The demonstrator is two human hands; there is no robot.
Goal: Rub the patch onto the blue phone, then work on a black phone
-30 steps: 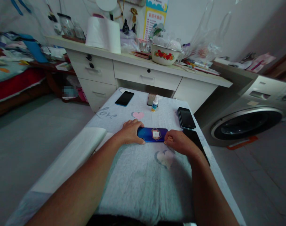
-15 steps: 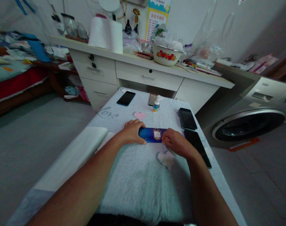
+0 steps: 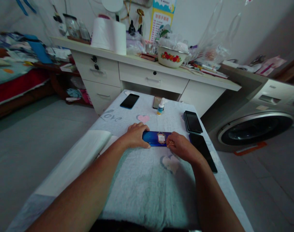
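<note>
A blue smartphone (image 3: 151, 138) with a pale square label in an ornate ring lies crosswise, back up, on the cloth-covered table (image 3: 137, 190). My left hand (image 3: 138, 134) grips its left end between thumb and fingers. Over its right end my right hand (image 3: 179, 144) is closed, with curled fingers touching the back. Whatever those fingers may hold is too small to make out. Beyond the phone stands a small spray bottle (image 3: 161, 107) with a white top. To the right of my right hand lies a dark tablet-like device (image 3: 203, 151).
A dark phone (image 3: 130, 101) lies at the table's far left, and stacked phones (image 3: 193, 121) at the right. Another phone (image 3: 156, 101) is behind the bottle. White folded material (image 3: 89, 154) covers the left edge. A drawer desk (image 3: 137, 72) and washing machine (image 3: 255, 112) stand beyond.
</note>
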